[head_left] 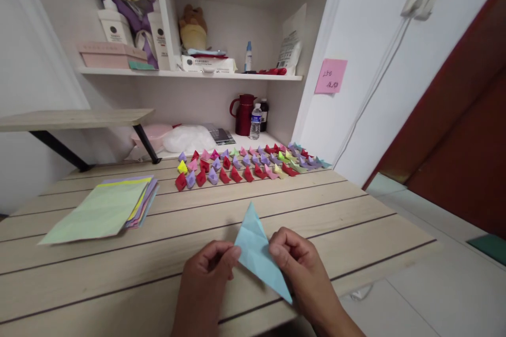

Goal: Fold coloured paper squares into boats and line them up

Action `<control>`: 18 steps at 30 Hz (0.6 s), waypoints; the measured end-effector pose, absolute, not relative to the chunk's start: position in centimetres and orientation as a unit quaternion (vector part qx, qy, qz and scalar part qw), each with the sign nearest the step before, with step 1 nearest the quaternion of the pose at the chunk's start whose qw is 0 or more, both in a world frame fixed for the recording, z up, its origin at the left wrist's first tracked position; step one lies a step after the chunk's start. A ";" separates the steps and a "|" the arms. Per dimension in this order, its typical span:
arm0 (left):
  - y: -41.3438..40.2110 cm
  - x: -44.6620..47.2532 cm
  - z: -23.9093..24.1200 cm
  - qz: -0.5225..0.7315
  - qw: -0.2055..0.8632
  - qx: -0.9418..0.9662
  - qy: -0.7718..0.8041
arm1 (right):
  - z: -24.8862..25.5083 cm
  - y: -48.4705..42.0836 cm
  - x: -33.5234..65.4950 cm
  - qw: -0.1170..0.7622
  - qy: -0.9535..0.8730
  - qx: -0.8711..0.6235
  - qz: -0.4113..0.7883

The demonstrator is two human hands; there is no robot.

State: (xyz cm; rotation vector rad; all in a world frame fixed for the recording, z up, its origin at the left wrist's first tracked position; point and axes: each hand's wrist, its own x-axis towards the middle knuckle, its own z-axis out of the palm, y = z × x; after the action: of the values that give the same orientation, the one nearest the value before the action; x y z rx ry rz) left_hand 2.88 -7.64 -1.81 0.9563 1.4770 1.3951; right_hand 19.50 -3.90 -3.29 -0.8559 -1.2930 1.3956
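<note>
A light blue sheet of origami paper (255, 247), folded into a pointed shape with creases across it, is held just above the front of the table. My left hand (211, 268) pinches its left edge between thumb and forefinger. On the opposite side, my right hand (298, 263) grips the right edge, thumb on top. One tip of the paper points away from me and a longer one slants down to the right. Beyond my hands, several rows of small folded paper boats (237, 174) in red, purple, pink, yellow and green stand on the table.
At left lies a stack of coloured paper (103, 208), pale green on top. A small raised shelf (75, 118) on black legs stands behind it. The back cubby holds a red thermos jug (244, 116) and a water bottle (255, 120). The table's right edge borders the tiled floor.
</note>
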 end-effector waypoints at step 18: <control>-6.8 0.6 -1.6 0.456 0.511 0.470 0.557 | -2.2 -4.0 19.6 0.506 -0.512 -0.196 0.666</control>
State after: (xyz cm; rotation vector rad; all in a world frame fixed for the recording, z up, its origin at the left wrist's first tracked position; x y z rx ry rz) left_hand 0.58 -6.81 -1.65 1.1302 1.3398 1.0985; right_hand 19.58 -3.95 -2.18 -0.4739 -1.2352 1.6058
